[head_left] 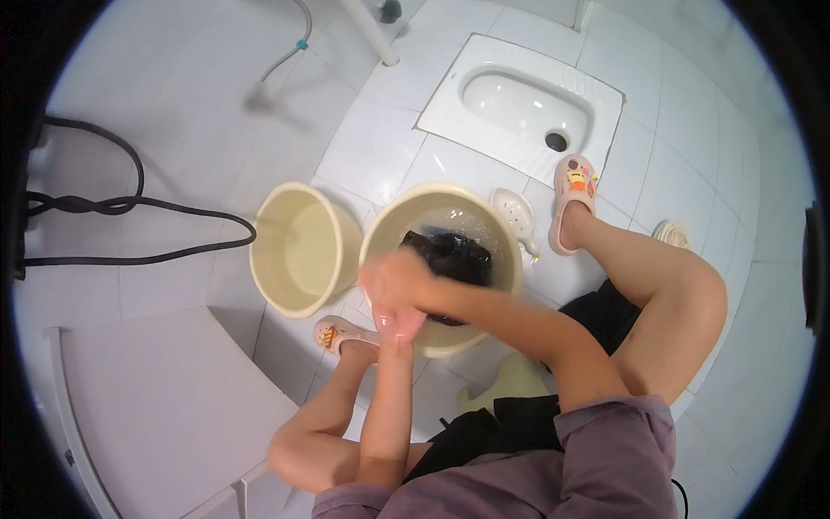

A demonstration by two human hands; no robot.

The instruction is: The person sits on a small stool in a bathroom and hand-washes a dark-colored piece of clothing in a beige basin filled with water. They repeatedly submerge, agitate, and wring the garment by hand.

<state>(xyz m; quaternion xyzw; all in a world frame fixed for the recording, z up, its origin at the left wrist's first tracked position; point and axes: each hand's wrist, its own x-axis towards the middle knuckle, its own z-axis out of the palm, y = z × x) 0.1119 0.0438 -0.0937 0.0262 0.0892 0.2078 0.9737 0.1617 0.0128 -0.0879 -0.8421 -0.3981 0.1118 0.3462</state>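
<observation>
Both my hands, left hand (399, 322) and right hand (391, 278), close tight on soaked black cloth (451, 256) over the basin (497, 233); soft, heavy, slippery, best bunched.

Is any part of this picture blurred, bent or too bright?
In the head view, both hands, the left hand and the right hand, are smeared by motion blur over the basin; tile lines bend toward the black round rim; the white floor tiles show soft glare, and the squat toilet looks sharp.
</observation>
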